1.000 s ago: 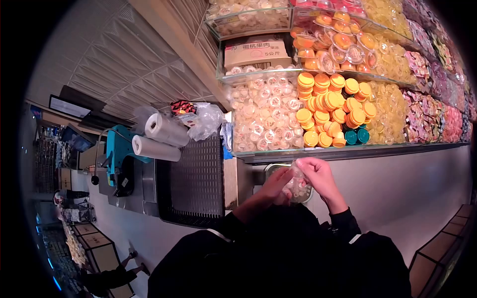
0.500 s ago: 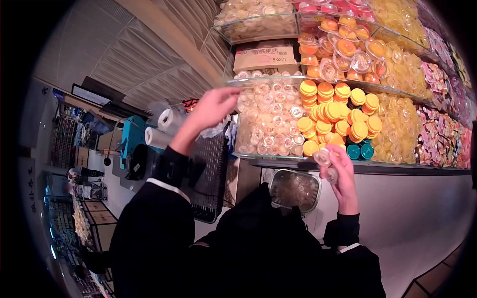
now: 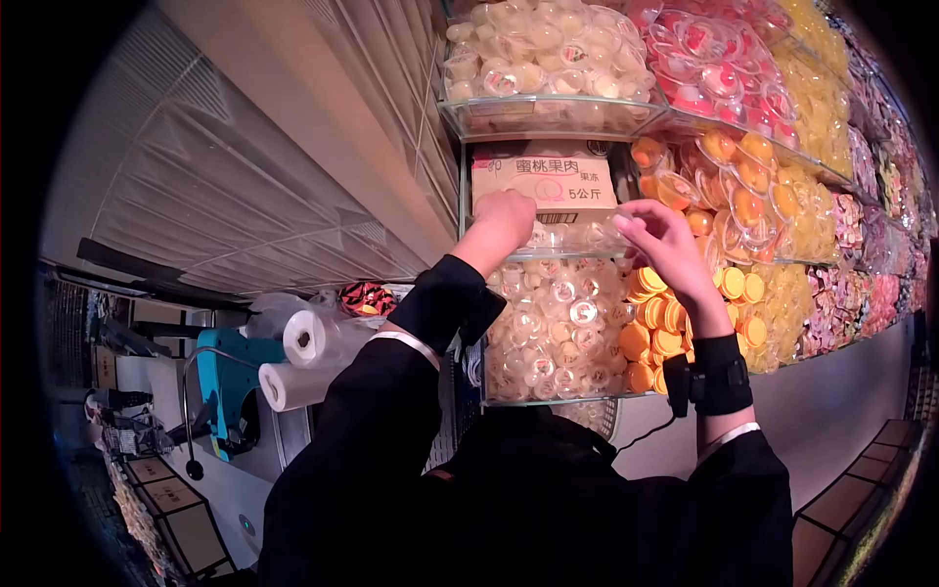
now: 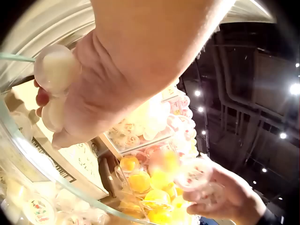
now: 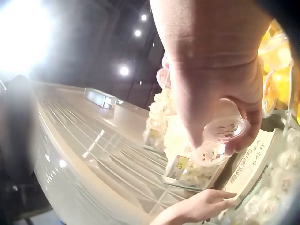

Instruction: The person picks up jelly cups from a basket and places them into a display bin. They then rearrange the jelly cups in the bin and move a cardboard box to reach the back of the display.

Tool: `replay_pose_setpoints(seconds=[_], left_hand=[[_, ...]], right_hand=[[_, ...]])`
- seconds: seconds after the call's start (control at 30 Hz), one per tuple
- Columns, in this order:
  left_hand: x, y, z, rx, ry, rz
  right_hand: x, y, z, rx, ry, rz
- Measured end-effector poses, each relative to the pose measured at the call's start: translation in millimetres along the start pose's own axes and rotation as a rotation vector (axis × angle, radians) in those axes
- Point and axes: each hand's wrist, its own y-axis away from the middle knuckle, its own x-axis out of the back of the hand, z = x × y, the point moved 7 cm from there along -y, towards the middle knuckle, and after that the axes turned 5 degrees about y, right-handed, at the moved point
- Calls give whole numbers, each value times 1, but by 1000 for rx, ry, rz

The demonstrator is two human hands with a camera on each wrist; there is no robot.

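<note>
My left hand [image 3: 507, 223] is in front of the cardboard box on the middle shelf. In the left wrist view its fingers curl round two pale jelly cups [image 4: 57, 70]. The right hand [image 3: 670, 245] is to the right, over the shelf's front edge by the orange jelly cups [image 3: 748, 205]. It pinches two clear jelly cups [image 5: 226, 129] with printed lids, seen in the right wrist view. Between the hands, a row of pale jelly cups [image 3: 577, 238] lies along the box's foot. The box [image 3: 548, 181] carries Chinese print and "5".
A glass shelf edge [image 3: 548, 256] runs below the hands. Under it lie heaped white jelly cups [image 3: 548, 328] and yellow-lidded cups [image 3: 665, 328]. Pink cups [image 3: 719, 73] fill the upper tier. Plastic bag rolls [image 3: 311, 338] and a teal machine [image 3: 220, 382] stand left.
Both hands were together over the basket at the shelf's foot, then parted, the right holding cups. Now both have risen to the middle shelf by the box, and the view has shifted upward.
</note>
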Motion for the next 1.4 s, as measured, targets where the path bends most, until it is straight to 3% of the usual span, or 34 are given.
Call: replay_pose_setpoints(seconds=[0.07, 0.23, 0.3, 0.37, 0.47, 0.67, 0.8, 0.87, 0.9, 1.0, 1.27, 1.33, 1.4], left_hand=[[-18, -6, -5, -22, 5, -62], [-25, 5, -14, -111, 72, -11], [-40, 3, -19, -107, 105, -87], [-46, 6, -19, -128, 118, -10], [-28, 30, -20, -319, 54, 540], [-11, 30, -16, -316, -31, 559], [-10, 26, -18, -362, -30, 486], [-2, 26, -26, -420, 299, 400], [3, 29, -22, -432, 285, 381], [8, 34, -15, -205, 127, 83], [0, 25, -21, -64, 309, -83], [-8, 20, -23, 63, 284, -251], [-8, 14, -23, 85, 290, -186]], right_hand=[[-10, -42, 13, -37, 95, -29], [-30, -99, 49, -221, 318, -155], [-44, -111, 66, -220, 317, -294], [-52, -122, 80, -230, 351, -341], [-67, -130, 91, -189, 316, -390], [-81, -125, 83, -235, 294, -556], [-89, -119, 89, -279, 360, -639], [-88, -118, 89, -237, 366, -626], [-88, -114, 89, -238, 341, -616], [-84, -110, 75, -39, 342, -490], [-82, -108, 82, -21, 210, -497], [-83, -109, 81, -29, 236, -527], [-86, -110, 80, -29, 312, -514]])
